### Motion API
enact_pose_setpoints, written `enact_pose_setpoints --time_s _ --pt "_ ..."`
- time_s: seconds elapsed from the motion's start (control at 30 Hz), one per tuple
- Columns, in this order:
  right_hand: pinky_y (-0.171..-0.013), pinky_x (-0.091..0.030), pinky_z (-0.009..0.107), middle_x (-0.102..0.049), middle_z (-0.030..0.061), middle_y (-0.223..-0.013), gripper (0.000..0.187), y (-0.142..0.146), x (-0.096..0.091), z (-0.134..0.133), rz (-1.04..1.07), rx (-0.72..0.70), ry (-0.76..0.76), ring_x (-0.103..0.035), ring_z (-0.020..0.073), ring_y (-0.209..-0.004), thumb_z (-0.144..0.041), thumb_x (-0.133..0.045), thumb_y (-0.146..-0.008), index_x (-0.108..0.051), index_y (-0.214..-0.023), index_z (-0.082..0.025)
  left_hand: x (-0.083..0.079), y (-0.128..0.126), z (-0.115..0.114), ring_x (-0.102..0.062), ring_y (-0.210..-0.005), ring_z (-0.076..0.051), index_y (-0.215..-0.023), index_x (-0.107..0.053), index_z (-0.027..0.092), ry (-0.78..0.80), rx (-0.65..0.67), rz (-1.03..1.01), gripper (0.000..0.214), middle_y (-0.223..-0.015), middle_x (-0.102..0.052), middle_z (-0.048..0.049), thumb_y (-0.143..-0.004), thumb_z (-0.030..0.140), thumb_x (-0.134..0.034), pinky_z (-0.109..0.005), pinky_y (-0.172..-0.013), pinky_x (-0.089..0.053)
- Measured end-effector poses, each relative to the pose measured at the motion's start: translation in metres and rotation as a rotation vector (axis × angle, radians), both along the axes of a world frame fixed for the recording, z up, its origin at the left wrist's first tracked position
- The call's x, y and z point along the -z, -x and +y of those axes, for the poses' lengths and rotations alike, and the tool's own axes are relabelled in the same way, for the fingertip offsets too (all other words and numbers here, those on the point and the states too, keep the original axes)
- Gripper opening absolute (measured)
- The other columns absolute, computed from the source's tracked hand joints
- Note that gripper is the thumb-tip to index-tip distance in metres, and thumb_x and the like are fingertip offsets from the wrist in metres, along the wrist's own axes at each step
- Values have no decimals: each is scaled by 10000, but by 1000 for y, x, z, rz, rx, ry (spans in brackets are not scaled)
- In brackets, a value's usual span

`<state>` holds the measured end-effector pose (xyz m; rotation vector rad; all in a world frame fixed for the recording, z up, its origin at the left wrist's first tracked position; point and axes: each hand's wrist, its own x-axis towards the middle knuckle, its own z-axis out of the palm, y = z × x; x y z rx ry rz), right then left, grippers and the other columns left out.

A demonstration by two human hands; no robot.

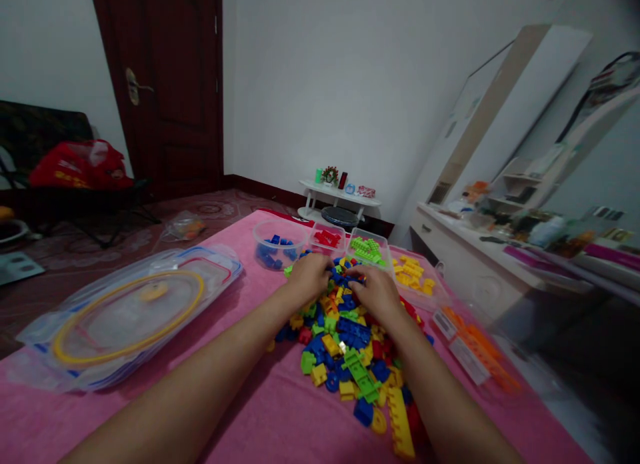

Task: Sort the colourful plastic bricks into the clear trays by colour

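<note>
A heap of mixed plastic building bricks [345, 327] in blue, yellow, green and red lies on the pink cloth. At the heap's far left side, my left hand [311, 276] has its fingers curled down among the bricks, fingertips partly hidden. Opposite it, my right hand [376, 292] reaches in with thumb and fingers bent around small dark or blue pieces; what they grip is unclear. Behind the hands stand a round tub [257, 236] with blue bricks, a box [344, 232] with red ones, and a box [385, 249] with green ones. Yellow bricks [410, 272] fill another container.
Stacked clear lids [125, 317] with blue and yellow rims lie on the pink cloth [250, 397] to the left. At right is a clear box [480, 351] with orange pieces. A white stand [330, 192] is beyond the table; a white dresser [460, 251] stands right.
</note>
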<state>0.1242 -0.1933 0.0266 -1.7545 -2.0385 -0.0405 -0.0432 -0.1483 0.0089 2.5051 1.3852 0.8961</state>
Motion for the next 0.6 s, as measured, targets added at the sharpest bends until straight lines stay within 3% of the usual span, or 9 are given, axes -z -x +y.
enact_pose_setpoints --time_s 0.1,0.2,0.33,0.43,0.6 --pt "-750 -450 300 -705 19 -941 239 -6 -18 -17 54 -63 31 -626 196 -858 -270 -604 -750 -700 -967 -250 -11 1 1 -592 -722 -187 -826 -706 177 48 11 -104 216 -749 -673 -57 -767 281 -526 -276 -665 -410" --pt "-685 -435 288 -711 10 -869 234 -5 -28 -35 -25 -146 149 -633 197 -786 -321 -670 -697 -720 -920 -273 -16 0 1 -533 -591 -142 -709 -685 143 133 56 -247 310 -620 -616 -31 -779 399 -525 -240 -564 -371" --pt "-632 -410 273 -709 11 -825 327 7 -21 -47 -142 -171 270 -630 200 -742 -354 -749 -611 -725 -934 -310 -15 -3 -2 -500 -548 -110 -735 -676 130 318 136 -451 333 -602 -586 -14 -748 444 -566 -200 -493 -361" --pt "-621 -398 268 -708 23 -817 247 13 -14 -47 -178 -185 274 -624 198 -738 -324 -743 -617 -742 -861 -282 -13 -4 -5 -509 -547 -96 -872 -667 143 557 170 -621 342 -671 -597 -10 -732 445 -594 -180 -466 -400" --pt "-621 -413 258 -705 21 -798 174 2 -23 -40 29 -241 216 -615 173 -705 -294 -689 -679 -738 -838 -241 -12 -6 -9 -510 -529 -80 -846 -632 125 828 231 -776 347 -685 -573 -10 -750 457 -599 -181 -445 -447"
